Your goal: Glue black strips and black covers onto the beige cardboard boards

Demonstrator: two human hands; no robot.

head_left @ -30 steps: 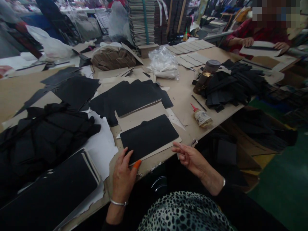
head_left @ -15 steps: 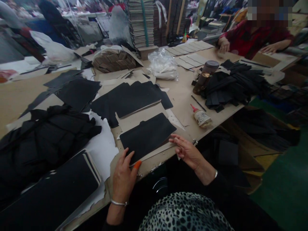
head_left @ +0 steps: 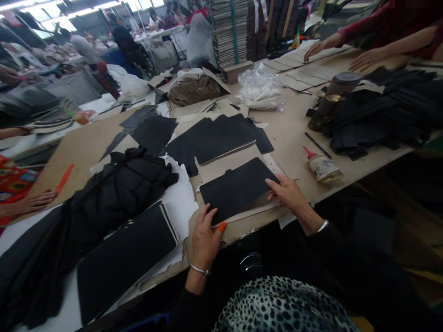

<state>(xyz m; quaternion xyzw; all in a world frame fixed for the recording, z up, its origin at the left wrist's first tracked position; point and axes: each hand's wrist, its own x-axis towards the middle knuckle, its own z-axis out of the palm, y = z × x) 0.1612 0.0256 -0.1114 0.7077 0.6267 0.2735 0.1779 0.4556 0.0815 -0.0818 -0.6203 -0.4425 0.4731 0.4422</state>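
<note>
A flat black panel point(head_left: 238, 186) with a small tab on its far edge lies on beige board point(head_left: 226, 166) in front of me. My right hand point(head_left: 285, 193) pinches the panel's right corner, thumb on top and fingers beneath. At the lower left corner, my left hand point(head_left: 206, 235) rests with fingers apart, fingertips touching the panel's edge. An orange cover sits on the left thumb. Just beyond lies a stack of black panels point(head_left: 224, 140). A glue bottle point(head_left: 321, 166) with a red nozzle lies to the right, near a thin dark stick point(head_left: 317, 145).
Black strips are heaped at left point(head_left: 128, 193) and right point(head_left: 380, 110). A thick black stack point(head_left: 128, 263) lies near left. Behind are a clear plastic bag point(head_left: 261, 87) and a lidded jar point(head_left: 341, 87). Co-workers' hands show at far right point(head_left: 368, 59) and at left point(head_left: 38, 200), beside an orange tool point(head_left: 65, 179).
My right hand has closed from loosely spread fingers onto the panel's right corner. My left hand keeps its place. The view has swung left, and a co-worker's hand now shows there.
</note>
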